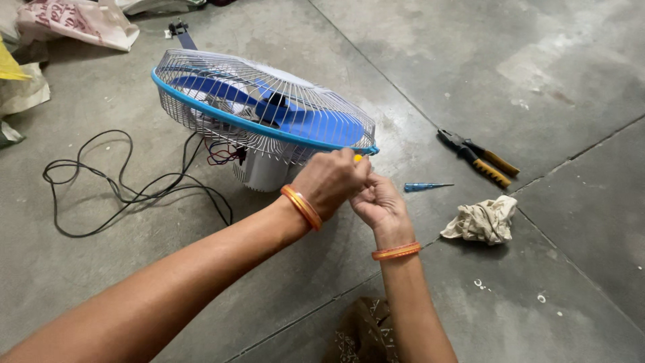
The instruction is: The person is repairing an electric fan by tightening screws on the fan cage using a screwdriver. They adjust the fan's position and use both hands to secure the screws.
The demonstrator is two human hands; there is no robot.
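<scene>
A fan with a wire cage, blue rim and blue blades lies face up on the concrete floor, resting on its white motor housing. My left hand is closed at the near right edge of the blue rim, where a small yellow tool handle pokes out of its fingers. My right hand is pressed against the left one just below the rim, fingers pinched together; what they hold is hidden. Each wrist wears an orange bangle.
A black power cord loops on the floor left of the fan. To the right lie a blue screwdriver, yellow-handled pliers and a crumpled cloth. Sacks sit at the far left.
</scene>
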